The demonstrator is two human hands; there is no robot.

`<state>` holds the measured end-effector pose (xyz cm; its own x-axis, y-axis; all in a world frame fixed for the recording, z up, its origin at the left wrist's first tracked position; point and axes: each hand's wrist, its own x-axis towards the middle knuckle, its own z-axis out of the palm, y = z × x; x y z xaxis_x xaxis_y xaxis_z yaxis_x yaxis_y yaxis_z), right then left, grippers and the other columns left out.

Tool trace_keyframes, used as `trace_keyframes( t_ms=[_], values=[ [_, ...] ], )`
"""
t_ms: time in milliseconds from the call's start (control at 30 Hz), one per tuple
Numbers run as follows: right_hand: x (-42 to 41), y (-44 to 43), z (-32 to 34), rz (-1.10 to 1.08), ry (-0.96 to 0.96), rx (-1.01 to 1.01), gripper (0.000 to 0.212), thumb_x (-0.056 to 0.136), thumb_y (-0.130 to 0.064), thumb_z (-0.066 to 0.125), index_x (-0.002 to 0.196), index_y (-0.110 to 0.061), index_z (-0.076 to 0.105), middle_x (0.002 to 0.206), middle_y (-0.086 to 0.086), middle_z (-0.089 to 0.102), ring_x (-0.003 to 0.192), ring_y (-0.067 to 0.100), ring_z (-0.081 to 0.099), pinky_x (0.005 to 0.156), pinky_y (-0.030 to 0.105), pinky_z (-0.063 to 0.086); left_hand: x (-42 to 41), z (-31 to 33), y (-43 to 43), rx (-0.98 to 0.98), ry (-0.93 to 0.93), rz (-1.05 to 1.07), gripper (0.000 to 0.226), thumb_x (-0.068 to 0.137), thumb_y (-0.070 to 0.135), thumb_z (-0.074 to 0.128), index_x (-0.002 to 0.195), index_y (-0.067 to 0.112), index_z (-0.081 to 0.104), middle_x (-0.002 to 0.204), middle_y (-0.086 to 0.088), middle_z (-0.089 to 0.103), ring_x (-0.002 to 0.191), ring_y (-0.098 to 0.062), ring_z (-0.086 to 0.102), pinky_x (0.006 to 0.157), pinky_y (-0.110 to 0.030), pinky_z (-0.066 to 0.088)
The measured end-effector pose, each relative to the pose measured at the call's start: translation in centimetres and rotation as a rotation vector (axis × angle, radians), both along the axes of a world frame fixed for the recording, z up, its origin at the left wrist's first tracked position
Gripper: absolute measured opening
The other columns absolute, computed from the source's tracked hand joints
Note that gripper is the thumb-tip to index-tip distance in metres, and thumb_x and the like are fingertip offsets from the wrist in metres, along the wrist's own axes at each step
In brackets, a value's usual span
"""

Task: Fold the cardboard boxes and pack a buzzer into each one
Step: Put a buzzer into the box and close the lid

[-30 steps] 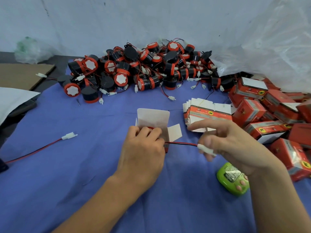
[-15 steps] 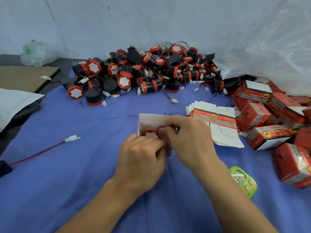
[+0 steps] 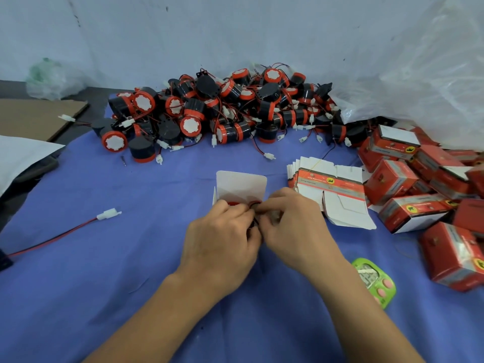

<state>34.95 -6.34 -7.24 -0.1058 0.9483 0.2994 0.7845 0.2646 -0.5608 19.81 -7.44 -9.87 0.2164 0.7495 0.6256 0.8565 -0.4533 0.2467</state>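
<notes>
An open cardboard box (image 3: 242, 186) stands at the centre of the blue cloth, its white lid flap raised. A red-rimmed buzzer (image 3: 233, 203) sits inside it, mostly hidden by my fingers. My left hand (image 3: 222, 239) grips the box from the near side. My right hand (image 3: 293, 224) curls its fingers at the box's opening, on the buzzer's red wire; the box's right flap is hidden under it. A heap of black and red buzzers (image 3: 222, 113) lies behind. A stack of flat boxes (image 3: 327, 184) lies to the right.
Packed red boxes (image 3: 419, 184) pile up at the far right under a clear plastic bag (image 3: 419, 74). A green timer (image 3: 374, 281) lies near my right forearm. A loose red wire with a white connector (image 3: 108, 214) lies at the left. Brown cardboard (image 3: 34, 117) is at the left edge.
My right hand brought the red wire from the right over to the box opening and now tucks it in beside the buzzer. My left hand stayed on the box.
</notes>
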Motion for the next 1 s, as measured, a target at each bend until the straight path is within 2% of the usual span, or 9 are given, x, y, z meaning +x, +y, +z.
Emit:
trace_keyframes(
  t_ms=[133, 267, 333, 467, 567, 667, 767, 900, 1000],
  values=[
    [0.5, -0.3, 0.4, -0.034, 0.127, 0.045, 0.033, 0.081, -0.018, 0.069, 0.106, -0.038, 0.077, 0.062, -0.024, 0.062, 0.064, -0.001, 0.059, 0.061, 0.004, 0.041, -0.3, 0.2, -0.1, -0.089, 0.064, -0.022, 0.019, 0.089, 0.035, 0.058, 0.095, 0.029, 0.075, 0.094, 0.016, 0.063, 0.083, -0.012, 0.049, 0.044, -0.020, 0.020],
    [0.4, -0.4, 0.6, 0.055, 0.176, -0.058, 0.024, 0.082, -0.030, 0.065, 0.098, -0.046, 0.073, 0.074, -0.019, 0.068, 0.066, 0.008, 0.057, 0.056, 0.017, 0.043, -0.1, 0.0, -0.1, -0.154, 0.105, -0.027, 0.010, 0.084, 0.034, 0.074, 0.092, 0.029, 0.073, 0.099, 0.013, 0.060, 0.085, -0.015, 0.050, 0.044, -0.021, 0.014],
    [0.7, -0.2, 0.3, 0.078, 0.154, -0.108, 0.025, 0.086, -0.030, 0.065, 0.101, -0.049, 0.070, 0.082, -0.016, 0.065, 0.079, 0.011, 0.055, 0.067, 0.020, 0.045, 0.1, -0.1, 0.0, -0.152, 0.117, -0.015, 0.011, 0.084, 0.035, 0.074, 0.093, 0.030, 0.074, 0.102, 0.014, 0.061, 0.086, -0.015, 0.048, 0.044, -0.022, 0.019],
    [0.6, 0.2, -0.7, -0.040, 0.100, -0.029, 0.023, 0.092, -0.022, 0.068, 0.098, -0.041, 0.080, 0.084, -0.015, 0.066, 0.102, 0.008, 0.048, 0.084, 0.009, 0.036, 0.1, 0.1, 0.0, -0.120, -0.036, 0.002, 0.010, 0.085, 0.027, 0.072, 0.093, 0.028, 0.077, 0.098, 0.015, 0.070, 0.086, -0.012, 0.057, 0.050, -0.028, 0.043],
    [-0.2, 0.4, -1.3, -0.048, 0.038, -0.020, 0.025, 0.098, -0.019, 0.063, 0.104, -0.035, 0.080, 0.116, -0.020, 0.073, 0.140, 0.017, 0.036, 0.112, 0.029, 0.029, 0.0, 0.1, -0.1, -0.090, -0.156, -0.026, 0.016, 0.084, 0.017, 0.069, 0.094, 0.023, 0.079, 0.097, 0.013, 0.076, 0.086, -0.014, 0.066, 0.066, -0.032, 0.055],
    [-0.4, 0.4, -1.7, -0.039, -0.116, -0.052, 0.028, 0.104, -0.029, 0.051, 0.101, -0.036, 0.078, 0.162, -0.011, 0.038, 0.156, 0.019, 0.006, 0.120, 0.032, 0.011, 0.0, 0.3, -0.1, -0.116, -0.191, -0.008, 0.018, 0.083, 0.010, 0.077, 0.097, 0.022, 0.078, 0.095, 0.012, 0.076, 0.083, -0.017, 0.068, 0.064, -0.035, 0.056],
    [-0.3, 0.3, -1.8, -0.016, -0.196, -0.108, 0.033, 0.105, -0.036, 0.043, 0.092, -0.032, 0.074, 0.171, -0.011, -0.006, 0.155, 0.010, -0.016, 0.121, 0.034, 0.005, -0.1, 0.2, -0.1, -0.103, -0.149, -0.004, 0.012, 0.083, 0.011, 0.080, 0.089, 0.021, 0.077, 0.089, 0.011, 0.075, 0.077, -0.019, 0.067, 0.059, -0.037, 0.055],
    [-0.3, 0.3, -0.9, 0.014, -0.199, -0.212, 0.032, 0.100, -0.035, 0.040, 0.090, -0.031, 0.070, 0.172, -0.010, -0.006, 0.155, 0.007, -0.013, 0.122, 0.034, 0.008, -0.4, -0.2, -0.1, -0.017, -0.110, -0.050, 0.013, 0.085, 0.012, 0.074, 0.090, 0.023, 0.079, 0.090, 0.012, 0.076, 0.077, -0.014, 0.068, 0.060, -0.026, 0.050],
    [-0.3, -0.1, -0.8, 0.064, -0.267, -0.221, 0.033, 0.097, -0.042, 0.042, 0.115, -0.040, 0.069, 0.172, -0.006, -0.008, 0.156, 0.013, -0.012, 0.124, 0.034, 0.003, -0.7, -0.4, -0.3, 0.117, -0.179, -0.110, 0.027, 0.086, 0.012, 0.057, 0.086, 0.022, 0.082, 0.085, 0.010, 0.077, 0.071, -0.013, 0.070, 0.057, -0.027, 0.052]
  ],
)
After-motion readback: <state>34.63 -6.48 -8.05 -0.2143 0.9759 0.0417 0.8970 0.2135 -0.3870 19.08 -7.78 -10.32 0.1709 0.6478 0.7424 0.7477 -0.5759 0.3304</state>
